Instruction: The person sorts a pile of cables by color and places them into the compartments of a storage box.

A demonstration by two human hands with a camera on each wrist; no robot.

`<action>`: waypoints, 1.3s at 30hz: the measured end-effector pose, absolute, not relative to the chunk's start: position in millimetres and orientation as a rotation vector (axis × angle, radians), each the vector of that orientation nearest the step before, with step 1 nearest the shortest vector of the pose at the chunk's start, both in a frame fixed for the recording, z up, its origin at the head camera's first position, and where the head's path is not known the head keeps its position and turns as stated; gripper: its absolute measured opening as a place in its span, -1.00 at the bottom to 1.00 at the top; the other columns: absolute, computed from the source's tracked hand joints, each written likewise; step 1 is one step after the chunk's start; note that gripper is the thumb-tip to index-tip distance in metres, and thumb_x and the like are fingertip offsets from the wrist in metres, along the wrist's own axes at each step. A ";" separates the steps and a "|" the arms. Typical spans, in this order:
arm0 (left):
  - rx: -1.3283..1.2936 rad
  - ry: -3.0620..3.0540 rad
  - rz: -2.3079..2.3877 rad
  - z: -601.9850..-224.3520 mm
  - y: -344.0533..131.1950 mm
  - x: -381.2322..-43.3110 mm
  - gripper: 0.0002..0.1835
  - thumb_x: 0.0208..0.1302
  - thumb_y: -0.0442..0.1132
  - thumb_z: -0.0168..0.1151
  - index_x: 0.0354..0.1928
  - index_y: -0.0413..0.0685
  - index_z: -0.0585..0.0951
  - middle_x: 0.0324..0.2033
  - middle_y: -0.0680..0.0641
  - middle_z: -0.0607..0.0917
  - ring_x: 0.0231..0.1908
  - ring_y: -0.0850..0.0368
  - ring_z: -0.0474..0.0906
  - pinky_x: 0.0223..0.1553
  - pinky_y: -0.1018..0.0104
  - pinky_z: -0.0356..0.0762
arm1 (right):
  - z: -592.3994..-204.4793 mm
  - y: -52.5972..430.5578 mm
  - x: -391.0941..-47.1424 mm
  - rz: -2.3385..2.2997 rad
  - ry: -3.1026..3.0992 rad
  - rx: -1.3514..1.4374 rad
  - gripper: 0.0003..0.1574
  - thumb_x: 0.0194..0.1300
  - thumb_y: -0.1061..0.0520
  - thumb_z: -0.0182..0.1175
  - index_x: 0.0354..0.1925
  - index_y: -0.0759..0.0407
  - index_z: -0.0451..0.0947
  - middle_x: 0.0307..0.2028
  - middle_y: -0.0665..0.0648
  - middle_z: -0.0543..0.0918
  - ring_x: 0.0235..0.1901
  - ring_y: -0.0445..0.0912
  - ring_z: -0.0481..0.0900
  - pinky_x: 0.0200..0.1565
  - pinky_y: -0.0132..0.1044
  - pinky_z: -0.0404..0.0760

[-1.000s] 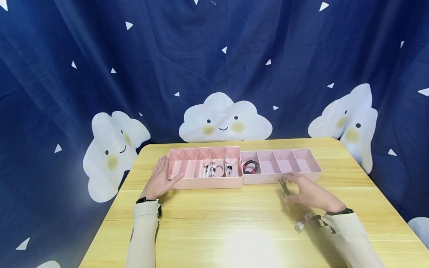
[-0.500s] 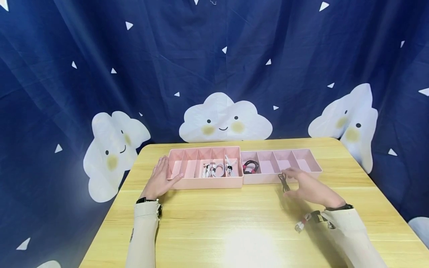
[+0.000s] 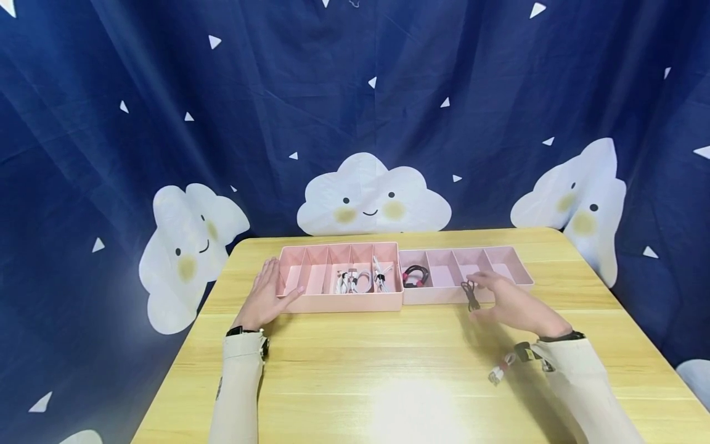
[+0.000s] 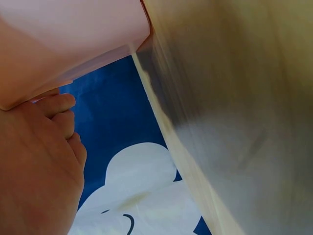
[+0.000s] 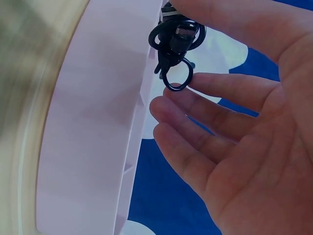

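Observation:
In the head view, my left hand (image 3: 264,300) rests against the left end of a pink divided box (image 3: 338,303), its thumb at the front rim and its fingers along the side. My right hand (image 3: 516,306) pinches a bundled black cable (image 3: 471,298) between thumb and fingers, held up at the front wall of a lilac divided box (image 3: 432,296). Up close in the right wrist view, the black cable (image 5: 178,41) shows a plug end and a small loop hanging at the fingertips. The box wall (image 5: 93,117) stands beside it.
White cables (image 3: 352,282) lie in the pink box's right-hand compartments. A black cable with pink ends (image 3: 415,277) sits in the lilac box's leftmost compartment. On the table (image 3: 333,370), a white cable with a red tie (image 3: 501,369) and a black-wrapped one (image 3: 524,352) lie near the right sleeve.
My right hand has risen slightly with the black cable, toward the lilac box's rim. The left hand and both boxes stay where they were.

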State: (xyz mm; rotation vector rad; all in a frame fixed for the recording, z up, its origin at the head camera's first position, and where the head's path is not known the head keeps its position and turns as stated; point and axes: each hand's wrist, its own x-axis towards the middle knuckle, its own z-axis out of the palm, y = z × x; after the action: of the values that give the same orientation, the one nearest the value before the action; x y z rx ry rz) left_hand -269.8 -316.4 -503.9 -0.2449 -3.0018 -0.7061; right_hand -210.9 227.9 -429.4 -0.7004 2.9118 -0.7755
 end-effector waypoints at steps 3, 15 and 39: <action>-0.247 -2.994 -0.709 -504.3 -316.4 -269.8 0.23 0.34 0.43 0.15 0.64 -0.30 -0.15 0.66 -0.30 -0.14 0.67 -0.23 -0.29 0.64 -0.29 -0.21 | -428.1 227.4 -212.9 -0.777 2.909 -0.694 -0.04 0.20 0.08 0.51 0.40 0.47 0.36 0.34 0.55 0.47 0.28 0.45 0.50 0.29 0.33 0.52; -0.253 -2.993 -0.692 -505.9 -317.5 -270.5 0.24 0.33 0.47 0.12 0.64 -0.32 -0.14 0.66 -0.31 -0.12 0.67 -0.23 -0.29 0.64 -0.29 -0.20 | -421.6 229.6 -220.6 -0.804 2.926 -0.710 0.05 0.13 0.04 0.56 0.42 0.45 0.34 0.39 0.55 0.40 0.29 0.45 0.49 0.27 0.32 0.53; -0.259 -2.995 -0.700 -506.2 -317.7 -271.1 0.25 0.33 0.48 0.10 0.65 -0.27 -0.18 0.67 -0.28 -0.16 0.67 -0.24 -0.29 0.65 -0.28 -0.23 | -410.1 226.7 -233.1 -0.835 2.938 -0.721 -0.04 0.12 0.19 0.51 0.40 0.49 0.37 0.39 0.56 0.40 0.43 0.53 0.25 0.41 0.41 0.31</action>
State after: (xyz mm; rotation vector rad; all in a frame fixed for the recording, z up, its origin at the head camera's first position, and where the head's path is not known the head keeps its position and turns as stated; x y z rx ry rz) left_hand -271.1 -317.7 -506.2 -0.2592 -2.9954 -0.6998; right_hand -233.1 226.7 -410.1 -0.7206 2.9376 -0.8350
